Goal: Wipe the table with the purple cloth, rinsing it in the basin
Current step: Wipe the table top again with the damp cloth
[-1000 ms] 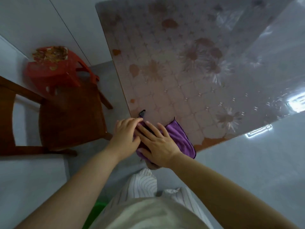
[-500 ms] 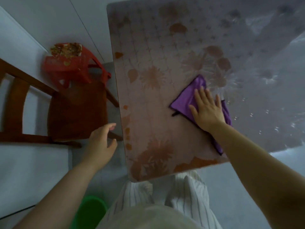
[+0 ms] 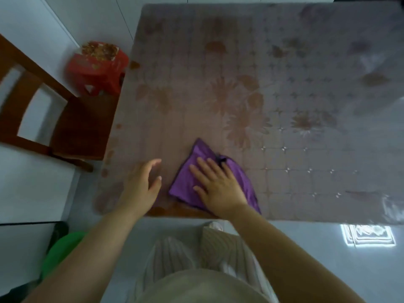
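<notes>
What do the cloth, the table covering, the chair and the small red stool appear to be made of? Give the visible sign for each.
Purple cloth: soft fabric, probably microfibre; it creases.
Table covering: likely glossy plastic sheet; it reflects light over a flower print.
Chair: brown wood, seemingly varnished.
Red stool: probably moulded plastic, its top worn.

The cloth (image 3: pixel 209 184) lies on the table (image 3: pixel 284 95) near its front edge, under the right hand (image 3: pixel 218 186). The left hand (image 3: pixel 142 184) is just left of the cloth. A chair (image 3: pixel 72 125) and stool (image 3: pixel 98 66) stand left of the table, and a basin (image 3: pixel 59 254) sits on the floor front-left of it.
</notes>
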Demonstrator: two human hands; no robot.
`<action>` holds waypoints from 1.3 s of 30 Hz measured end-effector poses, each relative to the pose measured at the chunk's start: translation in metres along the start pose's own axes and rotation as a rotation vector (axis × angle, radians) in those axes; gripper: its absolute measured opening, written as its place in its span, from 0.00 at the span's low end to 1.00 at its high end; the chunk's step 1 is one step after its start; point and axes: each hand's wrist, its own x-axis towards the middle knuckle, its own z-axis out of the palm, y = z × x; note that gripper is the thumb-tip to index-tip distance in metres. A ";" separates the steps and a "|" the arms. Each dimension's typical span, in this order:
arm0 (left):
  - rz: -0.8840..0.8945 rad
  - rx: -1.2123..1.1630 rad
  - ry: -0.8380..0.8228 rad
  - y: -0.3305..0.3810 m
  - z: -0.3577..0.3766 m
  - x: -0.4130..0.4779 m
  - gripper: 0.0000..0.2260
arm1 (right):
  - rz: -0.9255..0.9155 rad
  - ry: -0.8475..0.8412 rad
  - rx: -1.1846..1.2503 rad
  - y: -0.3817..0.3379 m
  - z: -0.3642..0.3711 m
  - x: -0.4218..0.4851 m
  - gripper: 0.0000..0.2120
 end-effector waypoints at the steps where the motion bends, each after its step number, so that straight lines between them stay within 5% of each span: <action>1: -0.009 0.001 0.005 0.006 0.003 -0.003 0.17 | 0.102 0.030 0.010 0.040 -0.006 -0.011 0.28; 5: -0.011 0.021 0.031 0.023 0.011 -0.019 0.18 | 0.660 0.179 0.007 0.199 -0.043 -0.077 0.33; 9: -0.028 0.089 0.055 0.028 0.012 -0.053 0.18 | 1.059 0.206 0.145 0.243 -0.063 -0.075 0.29; 11: -0.053 0.085 0.036 0.034 0.015 -0.073 0.20 | 0.940 0.190 0.130 0.211 -0.063 -0.040 0.28; 14: -0.029 0.096 0.027 0.049 0.032 -0.088 0.20 | 0.453 0.101 0.042 0.116 -0.038 -0.004 0.28; 18: 0.025 0.117 0.021 0.087 0.068 -0.099 0.21 | 0.058 -0.043 0.027 0.034 -0.012 -0.052 0.26; 30: -0.010 0.003 0.081 0.169 0.153 -0.114 0.20 | 0.631 0.053 -0.016 0.361 -0.067 -0.246 0.31; 35: -0.104 -0.043 0.130 0.224 0.203 -0.091 0.19 | 0.717 0.076 0.021 0.453 -0.097 -0.209 0.26; 39: -0.150 -0.110 0.140 0.270 0.241 -0.086 0.19 | 0.731 0.065 0.035 0.462 -0.109 -0.153 0.27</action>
